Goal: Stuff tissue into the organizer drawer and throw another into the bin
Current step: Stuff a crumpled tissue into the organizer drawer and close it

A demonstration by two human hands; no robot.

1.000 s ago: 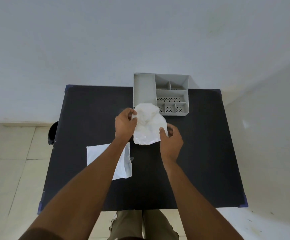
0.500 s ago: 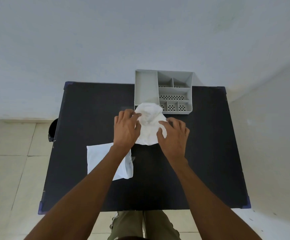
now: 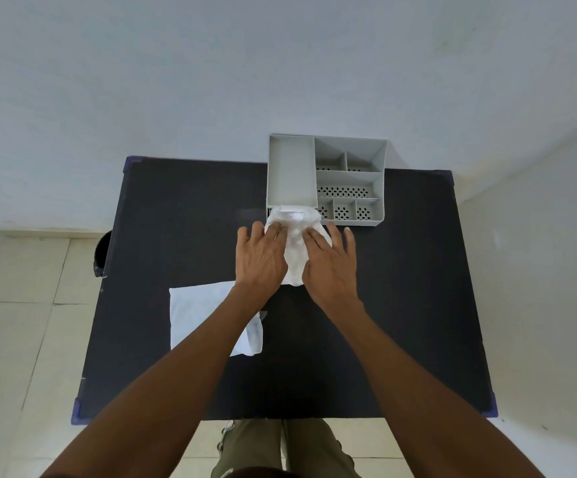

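Observation:
A crumpled white tissue point(image 3: 294, 243) lies on the black table point(image 3: 183, 208), its far end pressed against the front of the grey organizer point(image 3: 325, 177) where the drawer sits. My left hand point(image 3: 261, 257) and my right hand point(image 3: 328, 263) rest on it from either side, fingers spread flat and pushing. The drawer opening is hidden behind the tissue. A second white tissue point(image 3: 204, 315) lies flat on the table under my left forearm.
The organizer has several open compartments with perforated floors and stands at the table's far edge against the white wall. A dark bin point(image 3: 102, 250) shows on the tiled floor beyond the table's left edge. My legs are below the near edge.
Both hands have moved forward with the tissue, from holding it up above the table to pressing it flat against the organizer's front.

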